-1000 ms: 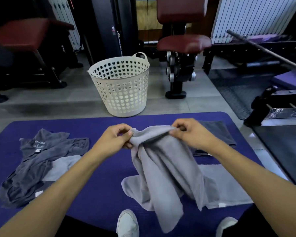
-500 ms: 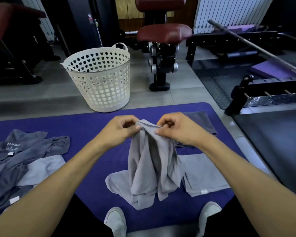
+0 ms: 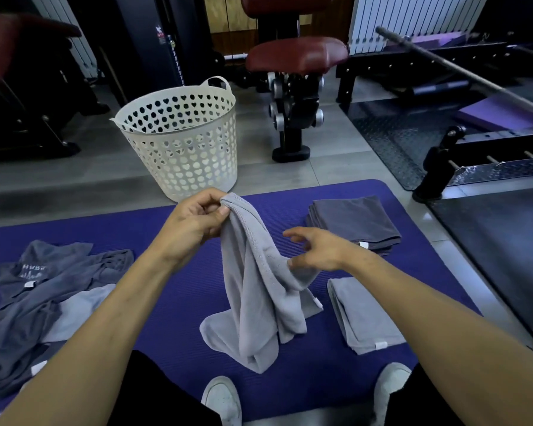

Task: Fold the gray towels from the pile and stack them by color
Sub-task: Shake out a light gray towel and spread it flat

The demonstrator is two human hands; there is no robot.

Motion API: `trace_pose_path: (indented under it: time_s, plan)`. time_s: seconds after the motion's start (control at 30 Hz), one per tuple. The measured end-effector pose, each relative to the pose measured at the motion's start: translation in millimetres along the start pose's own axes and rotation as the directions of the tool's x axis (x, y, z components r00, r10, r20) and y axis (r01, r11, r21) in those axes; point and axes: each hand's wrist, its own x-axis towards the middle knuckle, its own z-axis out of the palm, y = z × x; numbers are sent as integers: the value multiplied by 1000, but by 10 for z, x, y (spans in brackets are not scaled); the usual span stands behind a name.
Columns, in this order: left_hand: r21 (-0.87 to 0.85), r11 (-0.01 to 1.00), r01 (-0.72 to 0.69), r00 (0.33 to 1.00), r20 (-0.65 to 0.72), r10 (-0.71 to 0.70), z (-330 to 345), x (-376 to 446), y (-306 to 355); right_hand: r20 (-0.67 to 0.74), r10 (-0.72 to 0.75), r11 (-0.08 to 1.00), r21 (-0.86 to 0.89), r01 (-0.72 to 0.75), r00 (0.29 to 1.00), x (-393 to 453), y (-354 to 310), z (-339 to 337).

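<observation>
left hand (image 3: 197, 222) pinching light gray towel (image 3: 259, 290)

Towel in my left hand (image 3: 197, 222): light gray towel (image 3: 259, 290), plain. Folded light gray towel (image 3: 362, 318) with white tag. Stack of dark gray towels (image 3: 356, 221), plain. Pile (image 3: 37, 299): mostly dark gray, one pale piece, white lettering. Mat (image 3: 173, 296): deep purple-blue, finely ribbed. Basket (image 3: 185, 149): cream, heart-shaped holes. Seat pad (image 3: 296, 53): maroon. My shoes (image 3: 223, 398): white.

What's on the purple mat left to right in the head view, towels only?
Unfolded pile of dark and light gray towels → crumpled light gray towel hanging from the left hand → folded light gray towel lying flat. The folded dark gray stack sits farther back, overlapping that last one's span.
</observation>
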Motion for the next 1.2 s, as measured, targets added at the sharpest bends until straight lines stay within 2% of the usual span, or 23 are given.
trace_pose_path:
  time_s: [0.1,0.2,0.37,0.63,0.73,0.83,0.87,0.9,0.93,0.97,1.0,1.03,1.07,1.1,1.13,1.2]
  plan:
    - [-47,998,32,999,-22,-33,-83,-40,-7,53,-24,995,-98,29,998,140,-4,73]
    - [-105,992,71,995,-63,-78,-186,-66,-46,48,-18,982,-186,26,999,227,8,149]
    - [-157,980,120,984,-113,-139,-323,-81,-141,5,19,992,-123,-19,1000,284,101,182]
    - [-223,967,126,980,-126,-157,-294,-43,-162,145,79,992,-105,-64,986,351,91,413]
    - [-235,963,133,973,-152,-172,-303,-24,-174,177,118,962,-265,-68,977,376,90,470]
    - [-252,957,144,967,-171,-190,-350,-13,-213,42,136,878,-467,-101,990,396,85,472]
    - [-214,963,162,962,-184,-203,-375,-7,-244,-34,108,887,-447,-112,994,410,57,434]
    - [-104,974,200,952,-215,-219,-414,5,-304,-108,71,918,-381,-107,992,426,15,378]
    - [85,962,258,938,-259,-229,-456,21,-375,-172,28,952,-297,-79,985,437,-46,307]
    - [320,887,332,924,-301,-238,-512,37,-462,-224,-22,973,-229,-31,974,443,-118,237]
    - [525,746,409,908,-319,-273,-552,46,-543,-263,-68,983,-181,20,962,434,-191,168]
    - [661,590,463,886,-319,-337,-567,43,-601,-287,-110,986,-155,67,952,399,-269,106]
    - [727,485,487,862,-308,-403,-566,41,-643,-298,-151,983,-148,110,943,348,-346,49]
    - [743,470,477,856,-272,-439,-552,47,-658,-295,-190,977,-147,152,937,288,-413,0]
    - [731,526,436,878,-217,-426,-519,59,-641,-277,-222,972,-138,189,935,225,-472,-49]
    - [650,708,277,951,-78,-300,-384,70,-538,-218,-259,964,-112,240,941,113,-558,-123]
